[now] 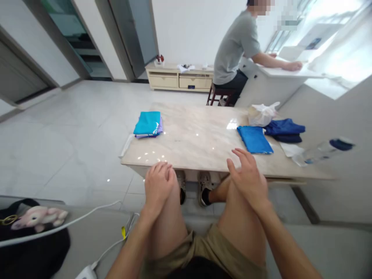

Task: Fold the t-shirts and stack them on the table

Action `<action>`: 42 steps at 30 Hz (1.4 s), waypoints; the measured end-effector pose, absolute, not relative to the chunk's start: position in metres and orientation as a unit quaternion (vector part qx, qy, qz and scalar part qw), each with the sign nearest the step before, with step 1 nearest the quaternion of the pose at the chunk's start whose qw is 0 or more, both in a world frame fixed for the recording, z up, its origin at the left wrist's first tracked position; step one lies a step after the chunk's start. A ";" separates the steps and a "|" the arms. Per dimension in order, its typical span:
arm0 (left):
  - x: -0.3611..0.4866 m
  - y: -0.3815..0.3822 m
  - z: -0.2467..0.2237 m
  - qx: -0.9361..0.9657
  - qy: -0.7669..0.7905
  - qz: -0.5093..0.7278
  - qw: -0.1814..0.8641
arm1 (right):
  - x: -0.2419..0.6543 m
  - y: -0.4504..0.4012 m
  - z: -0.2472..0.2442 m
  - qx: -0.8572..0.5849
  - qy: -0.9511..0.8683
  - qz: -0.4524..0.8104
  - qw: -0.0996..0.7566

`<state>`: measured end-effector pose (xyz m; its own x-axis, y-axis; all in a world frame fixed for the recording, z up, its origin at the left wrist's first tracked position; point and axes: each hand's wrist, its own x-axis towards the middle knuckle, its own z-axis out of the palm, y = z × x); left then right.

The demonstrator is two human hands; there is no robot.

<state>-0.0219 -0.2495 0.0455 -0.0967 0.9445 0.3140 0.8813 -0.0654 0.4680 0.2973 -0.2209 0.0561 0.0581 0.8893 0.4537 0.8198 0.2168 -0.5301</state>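
Observation:
My left hand (159, 182) rests on my left knee, its fingers laid flat over it and holding nothing. Over my right knee is my right hand (248, 176), with fingers spread and nothing in them. Just beyond that hand, a folded blue cloth (255, 139) lies on the marble-topped table (192, 135). A stack of folded cloths (147, 124), teal on top with purple and white edges below, sits near the table's left end.
At the table's right are a white plastic bag (263, 114), a crumpled dark blue cloth (285, 130) and a clear bottle (319, 152). A person (238, 46) sits on a stool at a white desk. White cables (87, 212) and a plush toy (39, 218) lie on my left.

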 end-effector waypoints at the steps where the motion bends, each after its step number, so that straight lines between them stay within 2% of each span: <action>1: -0.010 -0.246 0.048 0.660 0.689 0.292 0.066 | 0.304 -0.247 0.045 -0.638 -0.673 0.014 0.373; 4: 0.026 -0.236 0.048 0.681 0.679 0.262 0.080 | 0.305 -0.311 0.009 -0.671 -0.659 0.013 0.340; 8: 0.070 -0.241 0.039 0.755 0.619 0.214 0.021 | 0.284 -0.336 -0.014 -0.674 -0.649 0.053 0.349; 12: 0.092 -0.259 0.045 0.784 0.583 0.213 -0.027 | 0.276 -0.324 -0.011 -0.671 -0.649 0.067 0.353; 18: 0.077 -0.279 0.068 0.773 0.577 0.261 -0.026 | 0.280 -0.328 -0.016 -0.665 -0.640 0.081 0.375; 25: 0.048 -0.273 0.050 0.758 0.575 0.308 -0.018 | 0.262 -0.326 -0.019 -0.658 -0.660 0.062 0.356; 32: 0.040 -0.273 0.055 0.759 0.563 0.326 -0.018 | 0.238 -0.328 -0.010 -0.653 -0.681 0.052 0.327; 42: 0.031 -0.287 0.052 0.750 0.565 0.343 -0.007 | 0.235 -0.349 0.019 -0.654 -0.674 -0.019 0.343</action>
